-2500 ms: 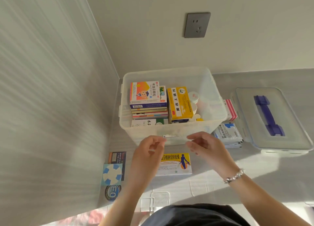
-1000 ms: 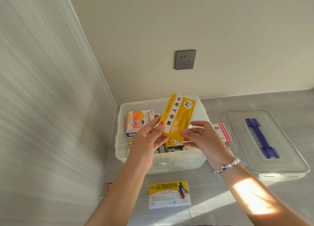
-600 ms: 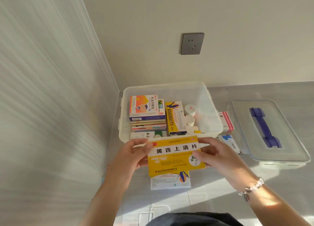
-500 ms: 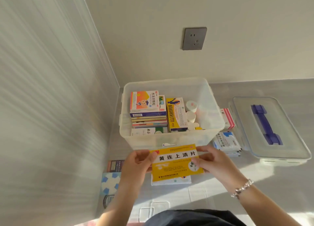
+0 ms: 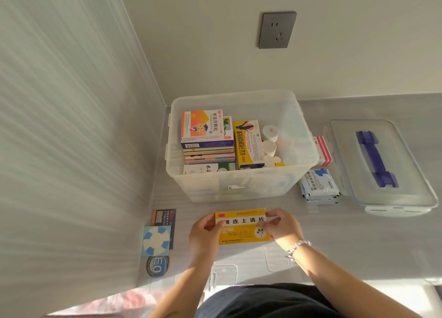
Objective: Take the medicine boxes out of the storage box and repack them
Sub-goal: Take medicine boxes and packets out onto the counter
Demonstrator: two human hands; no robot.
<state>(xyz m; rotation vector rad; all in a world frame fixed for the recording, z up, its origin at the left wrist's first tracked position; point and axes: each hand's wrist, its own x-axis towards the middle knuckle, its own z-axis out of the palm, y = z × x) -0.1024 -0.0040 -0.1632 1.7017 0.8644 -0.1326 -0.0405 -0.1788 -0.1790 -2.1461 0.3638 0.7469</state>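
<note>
A clear plastic storage box (image 5: pixel 239 191) stands against the corner of the wall, holding a stack of medicine boxes (image 5: pixel 205 138) on its left, an upright yellow and blue box (image 5: pixel 248 145) in the middle and several white bottles (image 5: pixel 270 140) on the right. In front of it, low over the grey counter, I hold a flat yellow medicine box (image 5: pixel 241 231). My left hand (image 5: pixel 203 234) grips its left end and my right hand (image 5: pixel 282 227) pinches its right end. It hides the box that lay there.
The box's clear lid (image 5: pixel 382 164) with a purple handle lies to the right. Between lid and box are a pink and white box (image 5: pixel 323 150) and blue and white sachets (image 5: pixel 319 186). Blue packets (image 5: pixel 157 236) lie by the left wall. A wall socket (image 5: pixel 277 29) sits above.
I lifted the yellow medicine box out of the storage box with both hands, turned it flat and brought it down in front of the box, over the packet lying there.
</note>
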